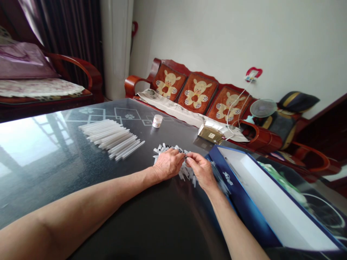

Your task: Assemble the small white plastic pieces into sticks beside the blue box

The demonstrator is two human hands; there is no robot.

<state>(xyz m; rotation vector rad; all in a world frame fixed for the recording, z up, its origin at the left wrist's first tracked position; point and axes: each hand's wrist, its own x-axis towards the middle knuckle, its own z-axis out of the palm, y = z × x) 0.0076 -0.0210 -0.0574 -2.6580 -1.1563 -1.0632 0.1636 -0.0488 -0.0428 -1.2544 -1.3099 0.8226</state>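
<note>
My left hand (169,164) and my right hand (200,169) meet fingertip to fingertip over a pile of small white caps (187,171). Both are closed. Between the fingertips a small dark piece (185,157) shows; its kind is too small to tell, and the left fingers hide part of what they pinch. Some black bits lie among the caps behind my left hand. To the left, slim white pen-like barrels (111,139) lie side by side in a slanted row on the dark glossy table (130,216).
An open blue box (235,187) with a white inside stands close to my right forearm, thin sticks along its near side. Further back are a small white tub (157,121) and a gold tissue box (211,133). A wooden sofa (195,90) stands beyond the table.
</note>
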